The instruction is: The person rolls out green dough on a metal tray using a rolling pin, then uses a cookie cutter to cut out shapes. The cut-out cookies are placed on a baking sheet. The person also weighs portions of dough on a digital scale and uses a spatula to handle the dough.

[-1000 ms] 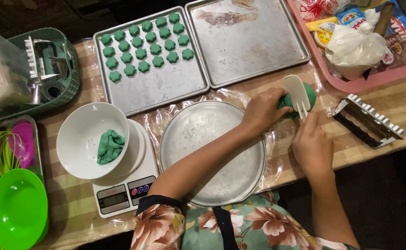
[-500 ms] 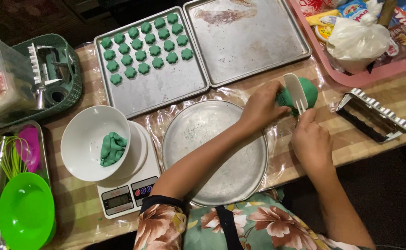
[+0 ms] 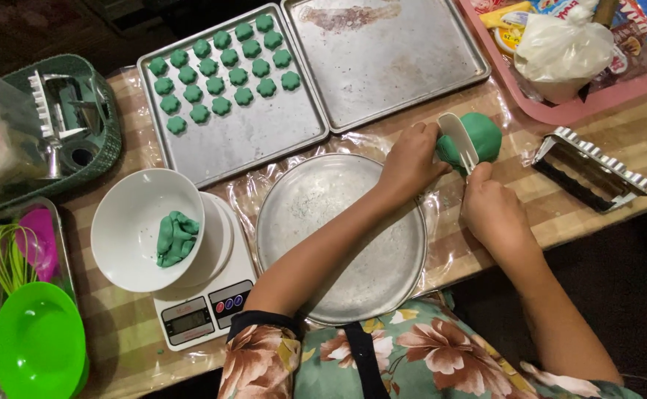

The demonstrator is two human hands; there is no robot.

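Fingers [image 3: 478, 174] of the right hand [image 3: 493, 214] grip the handle of a white scraper [image 3: 458, 140] whose blade presses into the green dough ball [image 3: 480, 137], while the left hand [image 3: 411, 159] curls closed against the ball's left side, steadying it on the plastic-covered wooden surface [image 3: 501, 181] at the far right. Just left and nearer lies a round metal pan [image 3: 338, 244], and beyond it a baking tray [image 3: 264, 137] carries rows of small green dough pieces [image 3: 220, 74]. Farther left, a white bowl [image 3: 128, 229] holding green dough scraps sits on a kitchen scale [image 3: 202, 314].
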